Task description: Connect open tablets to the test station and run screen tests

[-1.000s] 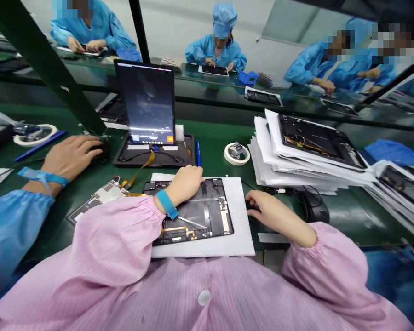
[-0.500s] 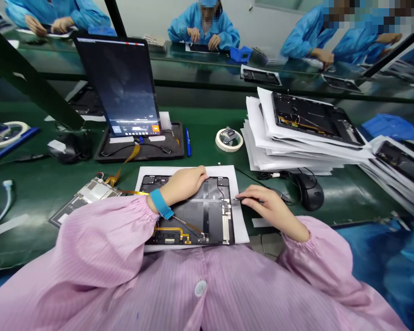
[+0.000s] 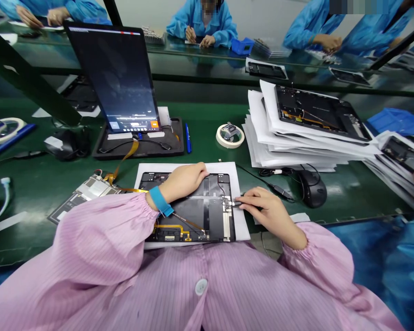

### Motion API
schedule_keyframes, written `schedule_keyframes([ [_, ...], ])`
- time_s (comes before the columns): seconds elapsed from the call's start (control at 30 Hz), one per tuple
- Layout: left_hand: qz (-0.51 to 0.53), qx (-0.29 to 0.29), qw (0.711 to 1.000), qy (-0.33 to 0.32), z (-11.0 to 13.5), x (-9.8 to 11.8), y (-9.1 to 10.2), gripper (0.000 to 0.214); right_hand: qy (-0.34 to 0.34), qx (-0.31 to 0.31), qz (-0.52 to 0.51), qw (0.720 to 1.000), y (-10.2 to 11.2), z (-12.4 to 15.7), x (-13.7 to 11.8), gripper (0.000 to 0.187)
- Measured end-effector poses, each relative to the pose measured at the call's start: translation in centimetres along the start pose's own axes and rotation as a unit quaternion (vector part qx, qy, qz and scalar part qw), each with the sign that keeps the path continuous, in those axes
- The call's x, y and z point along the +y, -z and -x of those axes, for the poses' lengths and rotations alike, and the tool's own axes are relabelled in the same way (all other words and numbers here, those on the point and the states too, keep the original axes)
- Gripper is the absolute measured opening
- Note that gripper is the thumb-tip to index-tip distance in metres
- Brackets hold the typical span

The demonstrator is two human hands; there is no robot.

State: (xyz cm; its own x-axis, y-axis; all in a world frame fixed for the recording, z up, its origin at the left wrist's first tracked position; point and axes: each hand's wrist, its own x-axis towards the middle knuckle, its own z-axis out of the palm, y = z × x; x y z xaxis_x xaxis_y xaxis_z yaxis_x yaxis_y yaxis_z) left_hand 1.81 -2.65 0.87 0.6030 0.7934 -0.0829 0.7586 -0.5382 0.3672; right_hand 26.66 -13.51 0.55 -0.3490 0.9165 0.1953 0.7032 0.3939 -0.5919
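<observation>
An opened tablet housing (image 3: 189, 219) with bare black insides, orange flex strips and a small board lies on a white sheet (image 3: 242, 225) in front of me. My left hand (image 3: 184, 181), in a blue wrist strap (image 3: 161, 201), rests over its upper part with the fingers curled; what they hold, if anything, is hidden. At the housing's right edge, my right hand (image 3: 262, 204) pinches a black cable plug (image 3: 238, 202). The plug's light metal tip meets the edge beside the small board; how far in it sits, I cannot tell.
A lit tablet (image 3: 117, 82) leans upright in a black tray (image 3: 138, 149). Left of the housing lies a circuit board assembly (image 3: 79, 195) on a flex strip. Tape roll (image 3: 229, 136), blue pen (image 3: 188, 138), paper stack (image 3: 265, 147) and mouse (image 3: 310, 188) stand around. Co-workers in blue sit opposite.
My right hand has brought the cable plug slightly left, up to the housing's edge. My left hand stays on the housing. A co-worker's hand has appeared at the far right.
</observation>
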Motion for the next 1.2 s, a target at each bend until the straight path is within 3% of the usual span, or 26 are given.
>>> schedule_keyframes([
  [0.3, -0.007, 0.006, 1.000, -0.001, 0.0, 0.0, -0.2, 0.029, 0.021, 0.008, 0.018, 1.000, -0.2, 0.0, 0.0, 0.018],
  [0.57, 0.001, 0.002, 1.000, 0.012, 0.0, -0.1, 0.0, 0.027, -0.002, 0.038, -0.026, 0.999, -1.5, -0.1, 0.0, 0.014],
  [0.83, 0.031, 0.040, 0.998, 0.028, -0.2, -0.1, 1.3, 0.027, -0.030, -0.036, 0.036, 0.998, -0.8, -0.8, -0.6, 0.019],
  [1.0, 0.027, 0.027, 0.999, 0.029, -0.7, -0.3, 1.8, 0.028, 0.028, -0.031, 0.077, 0.996, -0.8, -1.3, 0.1, 0.020],
  [1.1, 0.019, 0.015, 0.999, 0.040, -1.0, -0.6, 1.4, 0.028, 0.080, 0.003, 0.151, 0.985, -1.5, -1.4, 0.1, 0.023],
  [1.2, 0.029, 0.025, 0.998, 0.040, -1.0, -1.0, 0.6, 0.030, 0.092, 0.000, 0.197, 0.976, -2.1, -1.5, -0.1, 0.025],
])
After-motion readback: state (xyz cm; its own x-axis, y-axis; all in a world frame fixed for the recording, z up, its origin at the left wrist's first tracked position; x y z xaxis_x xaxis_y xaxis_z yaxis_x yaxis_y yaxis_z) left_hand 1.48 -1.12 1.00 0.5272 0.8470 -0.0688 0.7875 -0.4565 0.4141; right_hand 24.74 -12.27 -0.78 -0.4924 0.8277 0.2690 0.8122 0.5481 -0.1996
